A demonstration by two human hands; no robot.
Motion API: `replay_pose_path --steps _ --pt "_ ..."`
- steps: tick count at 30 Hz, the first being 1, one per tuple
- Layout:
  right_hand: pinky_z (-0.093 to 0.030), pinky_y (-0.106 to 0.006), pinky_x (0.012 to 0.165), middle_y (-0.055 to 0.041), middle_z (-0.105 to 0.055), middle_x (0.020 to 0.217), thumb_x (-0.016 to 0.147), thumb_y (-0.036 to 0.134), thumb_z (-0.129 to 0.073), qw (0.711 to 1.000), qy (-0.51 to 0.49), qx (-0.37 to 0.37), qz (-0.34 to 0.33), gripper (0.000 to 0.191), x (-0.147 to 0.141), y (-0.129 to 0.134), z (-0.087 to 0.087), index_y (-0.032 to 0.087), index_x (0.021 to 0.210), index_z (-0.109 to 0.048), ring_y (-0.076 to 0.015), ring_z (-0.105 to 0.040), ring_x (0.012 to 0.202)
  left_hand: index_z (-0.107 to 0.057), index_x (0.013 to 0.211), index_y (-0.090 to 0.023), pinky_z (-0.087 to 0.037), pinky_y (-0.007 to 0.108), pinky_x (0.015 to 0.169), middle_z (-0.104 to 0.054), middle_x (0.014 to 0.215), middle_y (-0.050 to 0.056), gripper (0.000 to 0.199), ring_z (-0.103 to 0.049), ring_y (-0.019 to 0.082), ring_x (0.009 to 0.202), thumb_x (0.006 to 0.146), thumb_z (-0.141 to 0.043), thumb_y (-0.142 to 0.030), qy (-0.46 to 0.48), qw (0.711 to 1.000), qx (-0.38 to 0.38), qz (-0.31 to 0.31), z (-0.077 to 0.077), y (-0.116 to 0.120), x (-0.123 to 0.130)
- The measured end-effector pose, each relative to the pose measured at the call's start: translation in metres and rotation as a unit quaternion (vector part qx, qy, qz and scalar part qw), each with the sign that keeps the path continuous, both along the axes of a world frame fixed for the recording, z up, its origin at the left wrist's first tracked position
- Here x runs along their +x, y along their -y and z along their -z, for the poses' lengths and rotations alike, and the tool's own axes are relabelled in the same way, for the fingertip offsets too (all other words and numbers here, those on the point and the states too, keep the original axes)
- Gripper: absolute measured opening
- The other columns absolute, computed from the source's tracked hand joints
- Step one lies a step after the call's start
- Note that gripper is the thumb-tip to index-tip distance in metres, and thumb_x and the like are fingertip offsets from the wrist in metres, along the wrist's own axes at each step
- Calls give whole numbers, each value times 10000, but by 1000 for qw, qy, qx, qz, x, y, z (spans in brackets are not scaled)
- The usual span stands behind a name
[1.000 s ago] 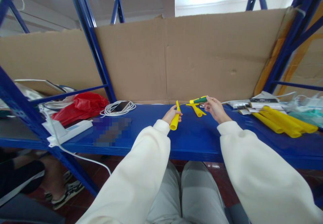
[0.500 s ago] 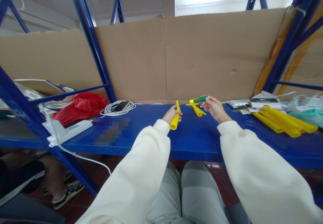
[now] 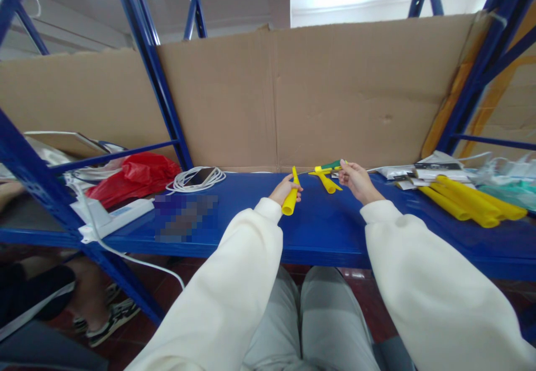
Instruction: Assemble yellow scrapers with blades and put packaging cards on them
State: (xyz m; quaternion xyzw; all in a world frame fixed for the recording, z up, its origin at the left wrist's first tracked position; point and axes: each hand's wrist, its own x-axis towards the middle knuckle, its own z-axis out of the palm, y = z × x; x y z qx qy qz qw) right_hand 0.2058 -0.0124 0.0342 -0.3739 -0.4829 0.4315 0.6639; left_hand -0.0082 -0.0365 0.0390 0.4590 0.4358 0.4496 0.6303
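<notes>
My left hand is closed around a yellow flared plastic tube, its wide open end toward me. My right hand grips the green and yellow handle of a screwdriver at its rear end. The thin shaft points left and reaches the upper part of the tube; whether its tip is in a screw cannot be seen. Just below the screwdriver handle lies another yellow plastic piece on the blue tabletop.
Several yellow tubes are piled at the right, beside packets and clear plastic bags. Leftward are a coiled white cable, a phone, a power strip and a red bag. Cardboard stands along the back.
My right hand has shifted very slightly right, and the screwdriver's handle sits a touch lower. The left hand and its tube stay in place.
</notes>
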Motion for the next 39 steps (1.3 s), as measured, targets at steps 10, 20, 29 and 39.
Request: replay_pose_path --steps 10,20,29,39 --pt "-353 -147 371 64 -514 478 663 542 -804 1000 4 -4 18 483 0 -1 2 209 668 -454 -49 -450 395 -223 1489 -248 -353 175 417 -551 689 -12 744 -432 85 425 821 -452 -12 12 1000 0 8 3 -4 -1" --pt "-410 -152 398 -15 -680 614 724 466 -788 999 -9 -27 32 393 -1 1 0 204 716 -496 -64 -532 426 -241 1482 -244 -366 167 411 -544 671 -16 731 -431 80 421 820 -451 -19 11 1000 -1 2 2 -1 0" --pt "-397 -159 371 -14 -668 578 723 401 -800 998 -3 -30 52 379 1 -1 0 206 687 -477 -74 -524 395 -245 1479 -255 -374 171 412 -525 646 -27 747 -442 91 422 803 -460 -23 22 999 -1 -47 2 -4 0" --pt "-415 -160 385 -57 -687 588 832 212 -697 984 119 -130 26 184 -12 14 -3 171 717 -560 -92 -567 427 -238 1499 -248 -362 170 407 -515 650 -29 758 -446 90 425 812 -448 -3 17 999 3 -43 1 -2 0"
